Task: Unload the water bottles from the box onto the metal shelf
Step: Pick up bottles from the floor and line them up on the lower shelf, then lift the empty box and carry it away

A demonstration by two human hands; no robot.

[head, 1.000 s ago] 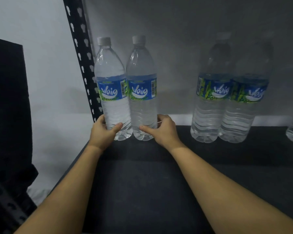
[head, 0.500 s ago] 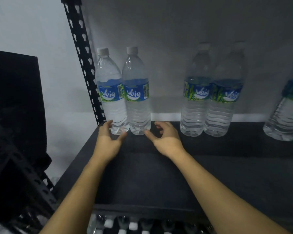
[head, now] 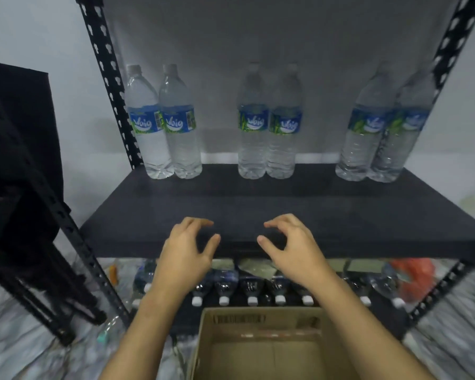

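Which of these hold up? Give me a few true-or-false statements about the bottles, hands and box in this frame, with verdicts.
1. Six water bottles stand upright on the shelf, in three pairs. True.
2. The left hand grips a bottle. False: it holds nothing and hovers at the shelf's front edge, fingers loosely curled.
3. The right hand holds nothing. True.
4. The cardboard box is packed with bottles. False: the part of its inside that shows holds none.
5. The lower bottles under that shelf point their white caps toward the front. True.
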